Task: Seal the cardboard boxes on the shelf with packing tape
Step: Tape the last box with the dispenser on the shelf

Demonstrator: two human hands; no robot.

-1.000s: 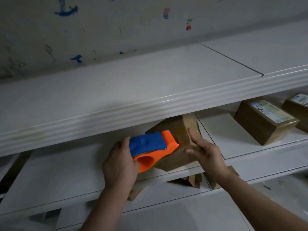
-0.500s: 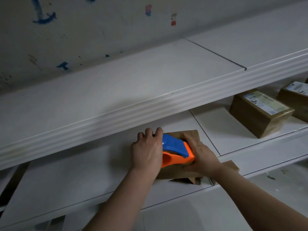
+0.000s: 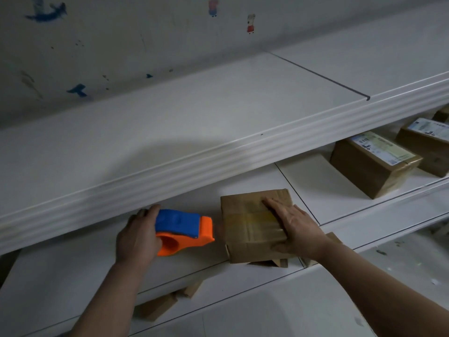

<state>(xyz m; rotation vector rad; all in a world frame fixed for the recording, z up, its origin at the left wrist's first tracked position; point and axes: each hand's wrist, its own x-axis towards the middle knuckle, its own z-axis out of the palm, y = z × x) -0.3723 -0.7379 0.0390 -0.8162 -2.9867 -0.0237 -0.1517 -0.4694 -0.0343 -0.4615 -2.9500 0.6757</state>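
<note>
On the shelf, the brown box bears a glossy tape band.

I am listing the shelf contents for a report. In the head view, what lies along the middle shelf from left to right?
Left hand → orange-and-blue tape dispenser → taped cardboard box → labelled cardboard box → second labelled box at the right edge.

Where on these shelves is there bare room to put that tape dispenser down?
The middle shelf lies bare left of the left hand holding the tape dispenser. Another bare patch sits between the cardboard box under the right hand and the labelled box. The top shelf is bare too. Crowded: the far right, where a second labelled box stands close.
</note>
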